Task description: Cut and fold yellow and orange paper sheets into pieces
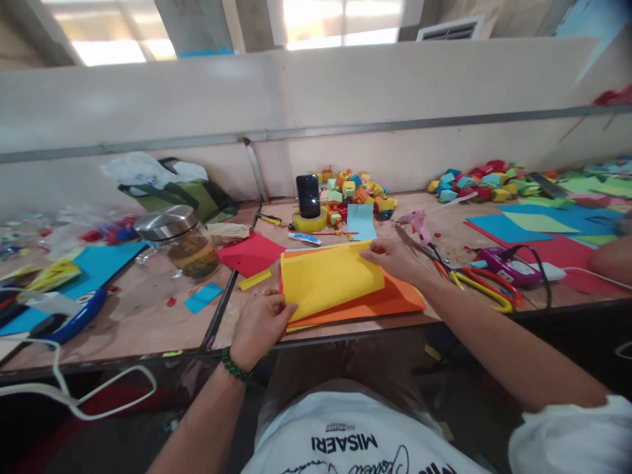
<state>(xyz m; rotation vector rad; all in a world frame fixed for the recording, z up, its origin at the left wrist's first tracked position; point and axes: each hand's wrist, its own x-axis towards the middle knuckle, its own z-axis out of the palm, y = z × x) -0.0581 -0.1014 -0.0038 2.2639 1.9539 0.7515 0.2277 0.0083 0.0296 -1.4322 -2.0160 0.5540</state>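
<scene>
A yellow sheet of paper (330, 280) lies tilted over a stack with orange paper (397, 296) showing beneath it at the right. My left hand (261, 322), with a green bead bracelet above the wrist, grips the sheet's lower left corner between thumb and fingers. At the upper right corner, my right hand (395, 260) pinches the same yellow sheet. A narrow yellow strip (255, 280) rests left of the stack, beside a red sheet (254, 253). Behind the stack are a light blue paper (361, 222) and a small white-and-blue tube (305, 238).
A phone (309, 196) stands in a yellow tape roll (310, 220) before a pile of colourful paper cubes (353, 191). Left stands a glass jug (185, 243); right lie a pink glue gun (417, 226), scissors (486, 288) and a purple device (508, 268). Another person's hand (612, 260) shows at far right.
</scene>
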